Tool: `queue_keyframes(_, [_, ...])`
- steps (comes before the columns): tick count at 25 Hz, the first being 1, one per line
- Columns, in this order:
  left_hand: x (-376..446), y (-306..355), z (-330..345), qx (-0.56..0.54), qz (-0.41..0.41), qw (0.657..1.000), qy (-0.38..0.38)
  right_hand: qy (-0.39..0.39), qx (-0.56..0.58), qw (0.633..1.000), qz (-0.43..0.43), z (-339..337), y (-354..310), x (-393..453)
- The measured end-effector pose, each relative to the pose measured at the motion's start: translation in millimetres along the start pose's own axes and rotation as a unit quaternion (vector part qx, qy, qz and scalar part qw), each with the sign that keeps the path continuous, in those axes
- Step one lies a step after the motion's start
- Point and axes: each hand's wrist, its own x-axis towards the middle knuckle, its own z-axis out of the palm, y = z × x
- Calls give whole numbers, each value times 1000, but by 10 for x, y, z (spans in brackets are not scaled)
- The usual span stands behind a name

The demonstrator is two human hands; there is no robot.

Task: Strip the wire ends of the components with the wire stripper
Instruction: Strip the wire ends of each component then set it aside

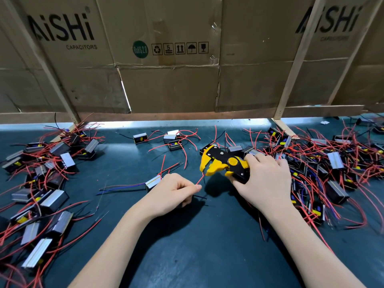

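**benchnoob:** Dark green bench mat [187,246], cardboard behind. Left hand [174,194] pinches thin red wire [200,179]; right hand [266,181] grips yellow-and-black wire stripper [222,163]. Tips?

**sparky:** Probably seat the wire tip squarely between the jaws, keep it taut, then squeeze.

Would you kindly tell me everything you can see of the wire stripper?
The wire stripper is a yellow and black hand tool, seemingly plastic over dark metal plates, with a round yellow disc at its pivot. Its yellow jaws point left and stand open. The right hand grips its handles, holding it just above the dark green table. A red wire, pinched by the left hand, reaches up to the jaws.
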Motion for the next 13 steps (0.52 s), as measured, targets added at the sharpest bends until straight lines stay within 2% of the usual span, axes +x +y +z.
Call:
queue_keyframes(5, [-17, -19, -44, -27, 11, 1000, -10, 15, -32, 999, 31, 76, 87, 12])
queue_keyframes(13, [5, -32, -16, 6, 15, 1000, -11, 6, -5, 999, -31, 45, 26, 16])
